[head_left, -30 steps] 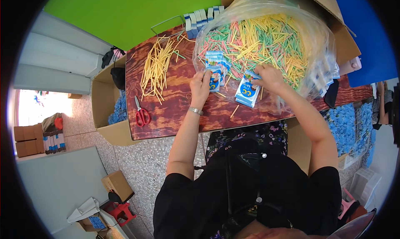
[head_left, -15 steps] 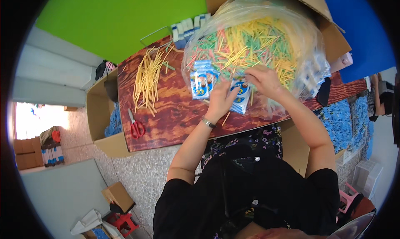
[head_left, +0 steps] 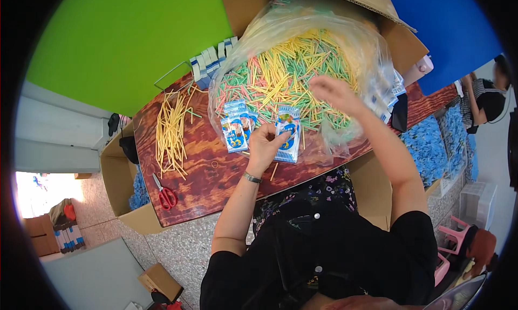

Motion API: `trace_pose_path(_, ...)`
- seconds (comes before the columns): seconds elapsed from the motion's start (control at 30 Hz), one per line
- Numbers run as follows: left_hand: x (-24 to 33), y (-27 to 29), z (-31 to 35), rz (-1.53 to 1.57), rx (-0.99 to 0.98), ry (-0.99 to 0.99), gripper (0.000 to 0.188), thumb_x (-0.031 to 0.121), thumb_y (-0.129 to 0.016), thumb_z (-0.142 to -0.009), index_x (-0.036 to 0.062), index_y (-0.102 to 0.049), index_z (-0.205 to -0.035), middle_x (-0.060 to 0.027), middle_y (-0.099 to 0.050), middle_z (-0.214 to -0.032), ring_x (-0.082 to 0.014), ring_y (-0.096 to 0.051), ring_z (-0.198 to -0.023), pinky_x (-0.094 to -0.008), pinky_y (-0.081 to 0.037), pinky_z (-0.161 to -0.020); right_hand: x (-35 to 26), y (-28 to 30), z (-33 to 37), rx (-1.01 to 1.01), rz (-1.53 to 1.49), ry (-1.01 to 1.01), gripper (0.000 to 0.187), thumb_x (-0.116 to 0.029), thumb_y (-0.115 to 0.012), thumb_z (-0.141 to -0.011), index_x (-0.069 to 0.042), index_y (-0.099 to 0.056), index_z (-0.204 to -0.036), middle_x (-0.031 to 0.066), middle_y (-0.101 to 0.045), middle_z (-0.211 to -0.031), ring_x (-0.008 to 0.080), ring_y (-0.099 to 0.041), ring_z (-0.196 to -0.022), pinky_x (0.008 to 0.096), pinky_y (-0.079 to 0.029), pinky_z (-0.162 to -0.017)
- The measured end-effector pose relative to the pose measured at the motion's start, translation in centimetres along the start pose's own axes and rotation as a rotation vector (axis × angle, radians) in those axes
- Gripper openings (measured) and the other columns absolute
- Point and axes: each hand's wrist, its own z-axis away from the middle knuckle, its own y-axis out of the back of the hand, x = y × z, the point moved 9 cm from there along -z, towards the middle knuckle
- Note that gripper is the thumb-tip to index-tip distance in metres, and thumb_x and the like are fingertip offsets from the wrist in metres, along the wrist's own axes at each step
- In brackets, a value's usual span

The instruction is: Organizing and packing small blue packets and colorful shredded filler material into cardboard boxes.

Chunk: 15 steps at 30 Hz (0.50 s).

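Observation:
My left hand (head_left: pixel 263 150) pinches a blue-and-white printed packet (head_left: pixel 287 140), thumb lying on its front, near the table's front edge. Just left of it lie several similar packets (head_left: pixel 236 129), overlapping, against the edge of the clear plastic bag. My right hand (head_left: pixel 340 95) is in the air over the heap of thin yellow, green and pink sticks (head_left: pixel 275 83). Its fingers are stretched out and somewhat blurred, with nothing visible in them. The clear plastic bag (head_left: pixel 372 56) lies spread open around the sticks.
Yellow sticks (head_left: pixel 171 132) lie loose on the table's left, with red-handled scissors (head_left: pixel 166 196) nearer the front edge. Behind stand small blue-and-white boxes (head_left: pixel 208 61) and a large cardboard box (head_left: pixel 402 32). Blue packets fill containers (head_left: pixel 426 145) at right. Another person (head_left: pixel 483 102) is at far right.
My right hand has left the packet and moved up over the sticks. My left hand now grips the packet's left side. The whole view has shifted slightly.

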Motion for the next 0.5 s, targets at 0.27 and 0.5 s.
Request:
trace_pose_path(0.27, -0.8, -1.3, 0.3, -0.006, -0.094, 0.057, 0.014, 0.007, -0.074, -0.083, 0.0008, -0.061, -0.085, -0.0008, -0.065, -0.079, -0.003, -0.058, -0.068, -0.0188, -0.047, -0.059, 6.8, 6.3, 0.4, -0.064, 1.231, -0.266, 0.03, -0.019, -0.064, -0.081, 0.004, -0.061, -0.101, 0.0211, -0.059, -0.11, 0.0359, -0.057, -0.107, 0.0431, -0.05, -0.088)
trace_pose_path(0.5, 0.4, -1.1, 0.3, -0.016, -0.051, -0.006, 0.018, 0.014, -0.075, -0.082, 0.0007, -0.063, -0.083, 0.0014, -0.062, -0.069, -0.0022, -0.052, -0.06, -0.0193, -0.042, -0.052, 7.7, 4.9, 0.3, -0.077, 1.365, -0.155, 0.024, -0.011, -0.055, -0.079, 0.001, -0.06, -0.099, 0.0189, -0.054, -0.113, 0.0355, -0.052, -0.111, 0.0478, -0.046, -0.091)
